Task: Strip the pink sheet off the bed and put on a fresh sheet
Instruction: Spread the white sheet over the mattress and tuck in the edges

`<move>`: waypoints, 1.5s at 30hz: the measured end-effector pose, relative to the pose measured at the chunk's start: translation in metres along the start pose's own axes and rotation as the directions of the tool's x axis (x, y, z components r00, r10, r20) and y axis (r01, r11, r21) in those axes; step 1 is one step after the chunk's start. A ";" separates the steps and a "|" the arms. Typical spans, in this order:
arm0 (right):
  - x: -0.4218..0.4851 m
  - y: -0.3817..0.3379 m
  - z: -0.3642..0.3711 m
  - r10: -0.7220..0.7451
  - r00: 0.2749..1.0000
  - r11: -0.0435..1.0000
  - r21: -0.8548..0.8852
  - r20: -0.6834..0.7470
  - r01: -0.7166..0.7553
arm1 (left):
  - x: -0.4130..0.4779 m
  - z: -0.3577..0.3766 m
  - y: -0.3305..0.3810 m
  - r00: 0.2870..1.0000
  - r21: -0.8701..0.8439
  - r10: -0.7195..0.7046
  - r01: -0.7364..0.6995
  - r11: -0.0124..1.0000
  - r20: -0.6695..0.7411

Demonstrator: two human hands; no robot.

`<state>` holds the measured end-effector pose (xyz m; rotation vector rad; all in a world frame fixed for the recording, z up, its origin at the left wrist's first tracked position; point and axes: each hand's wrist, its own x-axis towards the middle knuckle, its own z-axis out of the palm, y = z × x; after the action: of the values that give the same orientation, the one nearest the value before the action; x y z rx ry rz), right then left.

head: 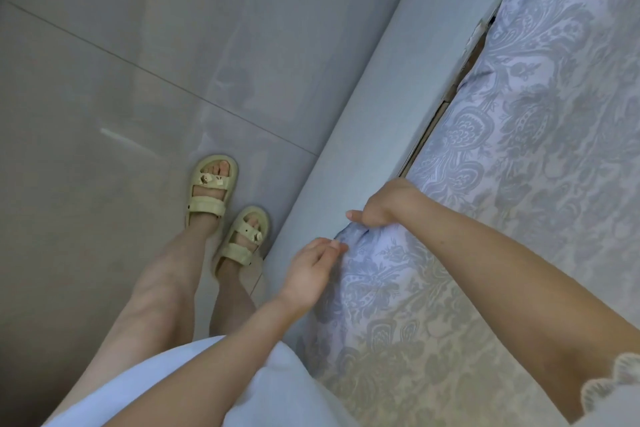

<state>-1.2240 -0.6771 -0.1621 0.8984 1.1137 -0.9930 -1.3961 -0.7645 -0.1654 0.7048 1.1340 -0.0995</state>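
Observation:
A pale blue sheet (519, 156) with a grey floral pattern lies over the bed on the right side of the view. My right hand (384, 204) grips a bunched fold of this sheet at the bed's edge, fingers curled into the cloth. My left hand (311, 274) is just below it, fingertips touching the same bunched edge, fingers loosely bent. The grey padded bed frame (381, 87) runs diagonally beside the sheet. No pink sheet is in view.
A dark gap (450, 94) shows between the frame and the mattress further up. My feet in pale yellow sandals (225, 211) stand on the grey tiled floor (138, 62) close against the frame. My white skirt fills the bottom.

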 end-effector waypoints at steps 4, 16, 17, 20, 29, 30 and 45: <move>-0.023 0.004 0.006 -0.008 1.000 0.996 0.088 -0.001 0.008 | -0.004 0.026 -0.009 0.965 -0.031 -0.144 0.154 0.988 0.221; 0.003 -0.015 0.017 0.027 0.998 1.000 -0.005 -0.057 -0.027 | 0.002 0.023 -0.046 0.968 -0.037 -0.253 0.253 0.967 0.005; 0.007 -0.017 0.018 0.030 0.998 0.999 -0.017 -0.049 -0.031 | 0.002 0.020 -0.051 0.974 -0.078 -0.183 0.174 0.982 -0.130; 0.011 -0.016 0.022 0.033 0.992 0.998 0.058 -0.119 -0.026 | -0.012 0.014 -0.062 0.968 -0.197 -0.088 0.041 0.980 -0.235; -0.027 -0.041 0.059 -0.251 0.863 0.963 -0.024 -0.438 0.268 | -0.031 0.037 -0.108 0.991 -0.200 -0.130 0.123 0.972 -0.019; -0.027 -0.041 0.063 -0.261 0.864 0.963 -0.057 -0.431 0.262 | -0.031 0.038 -0.107 0.992 -0.151 -0.122 0.116 0.982 -0.032; 0.001 -0.080 0.063 -0.003 0.995 0.992 -0.128 -0.098 -0.010 | -0.048 0.033 -0.115 0.925 -0.455 -0.365 0.371 0.809 0.105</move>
<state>-1.2817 -0.7605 -0.1563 0.8521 1.2443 -0.8715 -1.4395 -0.8860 -0.1704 0.0427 1.2132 -0.1515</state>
